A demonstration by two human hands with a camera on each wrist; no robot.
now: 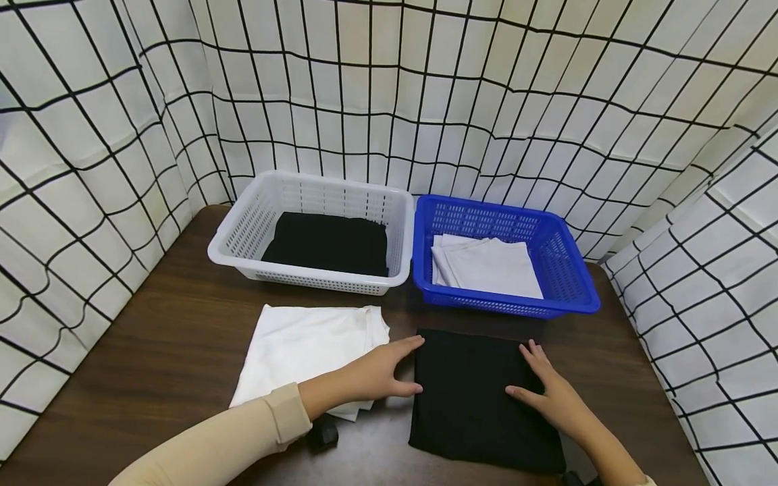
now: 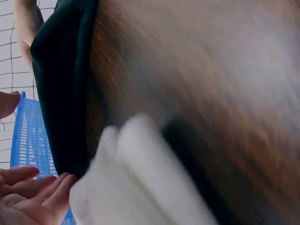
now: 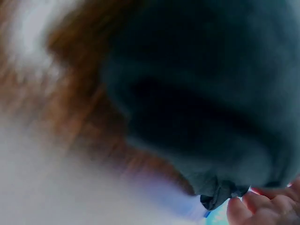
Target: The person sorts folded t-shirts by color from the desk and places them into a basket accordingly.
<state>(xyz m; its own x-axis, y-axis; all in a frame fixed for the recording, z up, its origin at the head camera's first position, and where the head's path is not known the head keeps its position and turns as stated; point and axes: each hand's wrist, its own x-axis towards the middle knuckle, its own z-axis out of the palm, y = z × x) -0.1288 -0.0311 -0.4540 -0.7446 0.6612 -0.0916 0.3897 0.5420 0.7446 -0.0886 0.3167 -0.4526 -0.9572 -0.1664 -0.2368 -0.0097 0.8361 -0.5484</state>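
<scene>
Spread wide, with thumb and fingers well apart, the left hand [image 1: 385,371] has its fingertips at the left edge of a folded black garment [image 1: 464,405]. The right hand [image 1: 553,398] is spread too, its thumb and fingertips over the top near the right edge, so the garment lies flat between both hands, at the right front of the brown wooden table [image 1: 152,331]. Its far edge lies short of the blue plastic basket [image 1: 504,305], with a strip of wood between; to its right, a wider stretch of wood runs to the table's edge. A narrow gap on its left parts it from a folded white garment [image 1: 304,344], which lies partly behind the left forearm, with a broad stretch of wood beyond its left side. Behind, the white plastic basket [image 1: 316,278] holds folded black cloth [image 1: 331,243], its right end right beside the blue basket, which holds folded white cloth [image 1: 495,268]. White grid-patterned curtain [image 1: 365,101] bounds the table at the back and sides.
</scene>
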